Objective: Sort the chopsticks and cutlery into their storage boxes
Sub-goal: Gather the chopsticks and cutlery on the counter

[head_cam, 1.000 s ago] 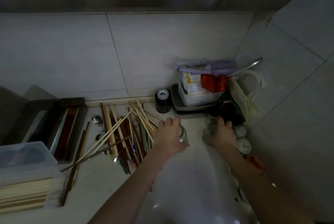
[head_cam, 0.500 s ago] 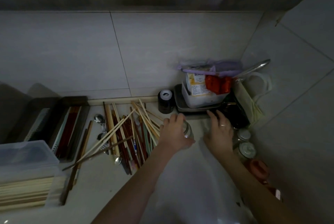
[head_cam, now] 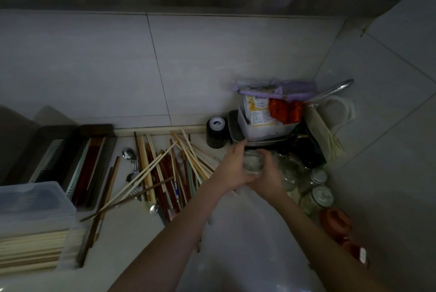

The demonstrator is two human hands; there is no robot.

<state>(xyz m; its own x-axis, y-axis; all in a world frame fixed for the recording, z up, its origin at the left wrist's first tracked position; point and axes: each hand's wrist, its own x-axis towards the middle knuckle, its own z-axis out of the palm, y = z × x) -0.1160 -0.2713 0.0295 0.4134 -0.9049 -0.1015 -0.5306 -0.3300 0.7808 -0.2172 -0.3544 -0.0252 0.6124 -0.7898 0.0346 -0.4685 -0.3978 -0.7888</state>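
A loose pile of pale and dark chopsticks point(head_cam: 165, 173) lies on the counter, with spoons and a fork point(head_cam: 131, 162) mixed in. At the left stand a dark storage box point(head_cam: 94, 157) with red and dark chopsticks and a clear plastic box point(head_cam: 35, 211) above a stack of pale chopsticks point(head_cam: 30, 251). Right of the pile, my left hand point(head_cam: 232, 169) and my right hand point(head_cam: 269, 175) meet around a small glass jar point(head_cam: 253, 163), each gripping one side of it.
A black bottle with a white cap point(head_cam: 215, 132) stands at the wall. A metal tray point(head_cam: 236, 131) with a plastic tub and packets fills the corner. Glass jars point(head_cam: 316, 188) and a red object point(head_cam: 335, 221) line the right wall.
My right hand has come left from the corner jars and joined the left hand on the small glass jar. The left hand has kept its hold and shifted slightly toward the tray.
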